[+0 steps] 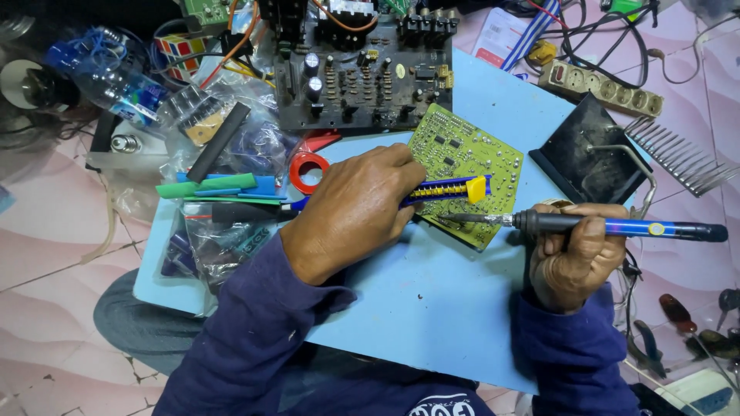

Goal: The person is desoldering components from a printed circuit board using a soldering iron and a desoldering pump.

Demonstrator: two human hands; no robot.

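Note:
My left hand (pixel 354 209) grips a blue desoldering pump with a yellow tip (pixel 455 189), laid across a green circuit board (pixel 466 154) on the light blue mat (pixel 432 300). My right hand (pixel 574 250) holds a blue-handled soldering iron (pixel 617 226); its metal tip (pixel 462 219) touches the board's near edge, just below the pump's tip. The board lies tilted, solder side up. Both sleeves are dark blue.
A large black circuit board (pixel 362 77) sits behind. Red tape roll (pixel 307 171), plastic bags of parts (pixel 223 239) and green strips (pixel 212 186) lie left. A black iron stand (pixel 586 154), a metal heat sink (pixel 682 158) and a power strip (pixel 601 88) are right; screwdrivers (pixel 682 316) lie on the floor.

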